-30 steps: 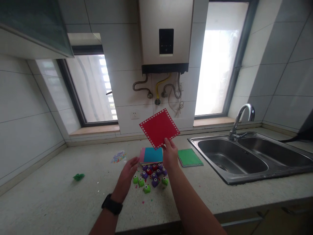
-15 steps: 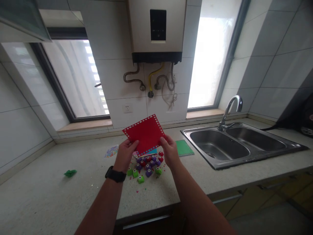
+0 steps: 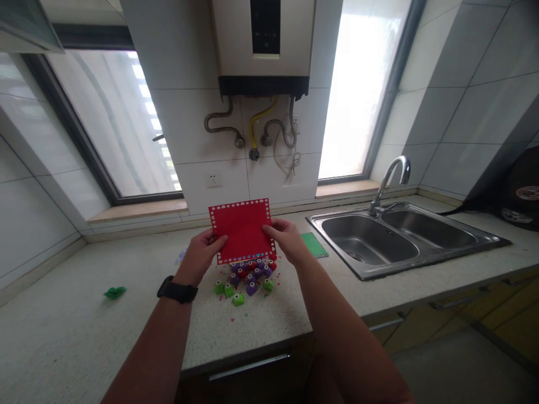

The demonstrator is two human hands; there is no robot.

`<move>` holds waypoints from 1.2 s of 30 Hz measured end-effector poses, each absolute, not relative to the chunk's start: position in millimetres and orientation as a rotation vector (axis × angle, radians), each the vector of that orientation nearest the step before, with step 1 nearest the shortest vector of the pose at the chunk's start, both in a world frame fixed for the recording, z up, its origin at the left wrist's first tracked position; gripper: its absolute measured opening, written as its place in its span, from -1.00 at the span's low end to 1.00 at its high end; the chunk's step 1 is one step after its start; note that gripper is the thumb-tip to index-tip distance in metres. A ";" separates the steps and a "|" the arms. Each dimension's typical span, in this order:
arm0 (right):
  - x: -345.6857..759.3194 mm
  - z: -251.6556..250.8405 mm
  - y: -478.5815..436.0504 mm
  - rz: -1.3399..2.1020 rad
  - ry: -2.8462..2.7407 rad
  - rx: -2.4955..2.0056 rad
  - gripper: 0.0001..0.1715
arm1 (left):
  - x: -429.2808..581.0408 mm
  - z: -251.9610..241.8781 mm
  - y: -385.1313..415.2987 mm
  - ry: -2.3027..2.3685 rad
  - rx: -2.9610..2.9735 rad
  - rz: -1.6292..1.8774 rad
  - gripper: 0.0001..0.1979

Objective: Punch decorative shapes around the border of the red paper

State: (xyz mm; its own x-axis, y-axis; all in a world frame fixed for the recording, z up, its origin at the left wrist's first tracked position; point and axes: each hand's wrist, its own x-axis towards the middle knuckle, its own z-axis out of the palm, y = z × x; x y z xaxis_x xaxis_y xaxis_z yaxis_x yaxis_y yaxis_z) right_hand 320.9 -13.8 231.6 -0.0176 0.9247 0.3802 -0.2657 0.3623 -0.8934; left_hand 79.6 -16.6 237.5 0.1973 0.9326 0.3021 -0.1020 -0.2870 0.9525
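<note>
Since half a second ago, the red paper square [image 3: 243, 229] has been turned from a tilted, diamond-like pose to lie level and square to the view, and it is now held a little lower and closer over the table [image 3: 84, 331]. Along the back wall a water heater [image 3: 263, 45] is mounted between two windows, and a double steel sink [image 3: 404, 238] is set into the table at the right. The red paper square, edged with small white punched shapes, is gripped above the table by both hands: its left edge is pinched in the left hand [image 3: 201, 255], which bears a black watch [image 3: 177, 290], and its right edge is pinched in the right hand [image 3: 286, 238]. Just below it a cluster of small punches [image 3: 246, 279] is seen on the table, a green sheet [image 3: 315, 245] lies beside the sink, and a green scrap [image 3: 114, 292] lies well apart at the left.
</note>
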 end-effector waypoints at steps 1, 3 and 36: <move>320.6 231.7 -12.7 1.078 -1.217 -0.709 -0.73 | 78.6 236.3 -16.6 0.844 1.455 1.289 -0.45; 320.9 232.6 -9.7 1.061 -1.193 -0.709 -0.72 | 75.2 228.9 -16.3 0.873 1.414 1.293 -0.42; 324.9 249.1 44.7 1.042 -0.866 -0.488 -0.63 | -6.3 3.3 -65.3 1.884 2.550 0.872 -0.62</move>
